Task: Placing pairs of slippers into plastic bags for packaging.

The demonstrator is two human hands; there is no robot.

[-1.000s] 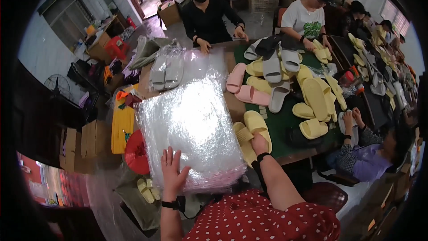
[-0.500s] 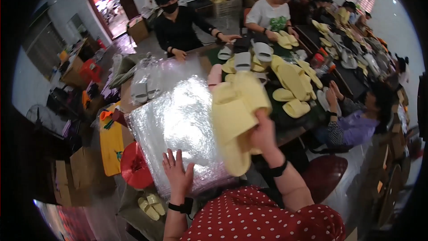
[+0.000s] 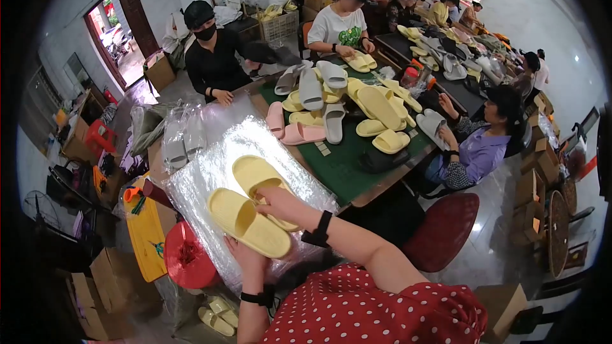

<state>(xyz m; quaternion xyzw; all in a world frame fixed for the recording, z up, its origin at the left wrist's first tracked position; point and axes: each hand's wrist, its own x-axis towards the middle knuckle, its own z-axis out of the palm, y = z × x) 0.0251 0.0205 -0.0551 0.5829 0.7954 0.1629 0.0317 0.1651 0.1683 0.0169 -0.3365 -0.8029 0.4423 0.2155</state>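
My right hand [image 3: 275, 204] is closed on a pair of yellow slide slippers [image 3: 256, 230], gripping them at their inner sides. The pair is held just above a stack of clear, shiny plastic bags [image 3: 306, 172] on the table's near left part. Below the nearer slipper is my left hand [image 3: 248, 260], close to the bags. The slipper covers most of its fingers, so whether it grips anything is hidden. Grey slippers in clear plastic [image 3: 185, 143] lie at the stack's far left corner.
Yellow, grey and pink slippers [image 3: 379, 105] are heaped on the green tabletop [image 3: 338, 169]. A red roll of plastic twine [image 3: 191, 255] stands left of the bags. A dark red chair [image 3: 446, 232] is at my right. Co-workers [image 3: 217, 64] sit around the tables.
My right hand has brought the yellow slippers left and down over the plastic bags. My left hand, flat with fingers spread before, is now partly beneath them. The view has shifted.
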